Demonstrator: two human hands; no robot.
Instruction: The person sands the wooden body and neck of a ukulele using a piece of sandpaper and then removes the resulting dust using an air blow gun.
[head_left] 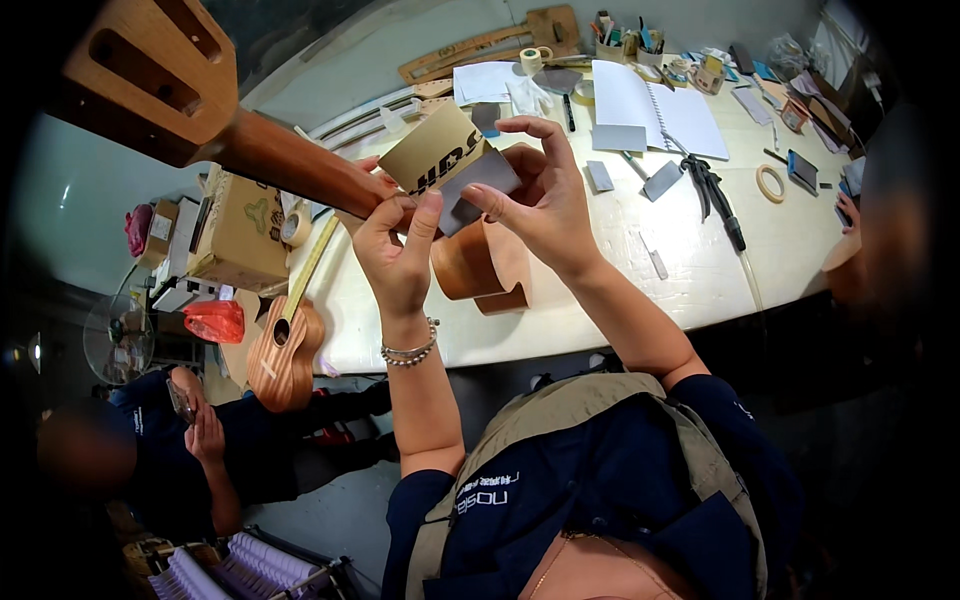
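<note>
My left hand (395, 250) and my right hand (540, 195) are raised together over a white table (700, 270). Both pinch a folded sheet of sandpaper (450, 165), tan with dark print on one face and grey on the other. A wooden instrument lies across my lap: its neck (290, 160) runs up to the left to the headstock (150, 75), and its rounded body (480, 265) shows below my hands. My left wrist wears a beaded bracelet (410, 352).
The table holds an open notebook (660, 105), grey sandpaper pieces (618, 138), tape rolls (770, 183), black pliers (715, 195), a cardboard box (245, 230) and a small ukulele (285, 345). Another person sits lower left holding a phone (182, 400); someone else's hand (848, 208) shows at right.
</note>
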